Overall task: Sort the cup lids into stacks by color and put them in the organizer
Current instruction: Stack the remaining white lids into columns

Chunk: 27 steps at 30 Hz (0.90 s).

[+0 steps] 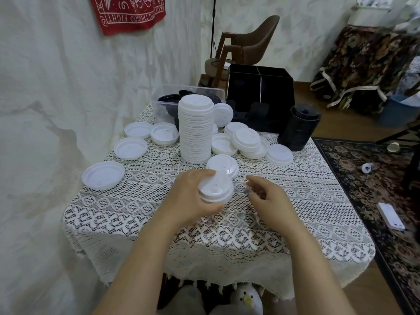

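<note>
At lower centre of the frame, the left hand (193,196) grips a small pile of white lids (216,188) above the desk (295,201); the right hand (266,196) is released beside it; the tall white stack (196,130) at centre may topple if bumped; the black organizer (261,92) waits behind.

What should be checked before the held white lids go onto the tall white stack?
1. Left hand grips the small bunch of white plastic lids: ok.
2. Right hand free, open: ok.
3. Tall white lid stack upright: ok.
4. Stack top unobstructed: ok.
5. Held lids all nested the same way: cannot tell.
6. Black compartment organizer slots free: cannot tell.
</note>
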### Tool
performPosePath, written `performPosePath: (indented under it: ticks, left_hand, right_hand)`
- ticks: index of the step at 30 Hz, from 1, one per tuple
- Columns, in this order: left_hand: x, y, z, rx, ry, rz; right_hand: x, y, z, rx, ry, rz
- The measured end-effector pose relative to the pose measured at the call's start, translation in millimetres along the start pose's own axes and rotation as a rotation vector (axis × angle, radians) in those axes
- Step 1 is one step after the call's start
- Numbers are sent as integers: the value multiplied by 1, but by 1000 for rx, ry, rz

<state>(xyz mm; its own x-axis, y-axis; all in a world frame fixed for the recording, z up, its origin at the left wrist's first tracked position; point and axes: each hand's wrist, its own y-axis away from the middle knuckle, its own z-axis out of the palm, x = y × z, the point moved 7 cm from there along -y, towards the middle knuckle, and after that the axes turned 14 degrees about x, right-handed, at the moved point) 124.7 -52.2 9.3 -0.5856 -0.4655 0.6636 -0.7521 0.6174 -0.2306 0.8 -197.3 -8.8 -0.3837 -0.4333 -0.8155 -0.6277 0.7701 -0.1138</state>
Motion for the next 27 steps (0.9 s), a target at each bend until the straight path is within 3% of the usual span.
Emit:
performPosePath:
  ticks: [7, 16, 27]
  left_hand:
    - [-35, 4, -16, -65, -6, -171]
    - [-31, 3, -13, -93, 2, -121]
    - [-25, 2, -8, -90, -46, -57]
  right_hand:
    - [-17, -8, 24, 64, 14, -105]
    - [-25, -29, 65, 60, 443, -259]
    - [-19, -32, 51, 188, 167, -83]
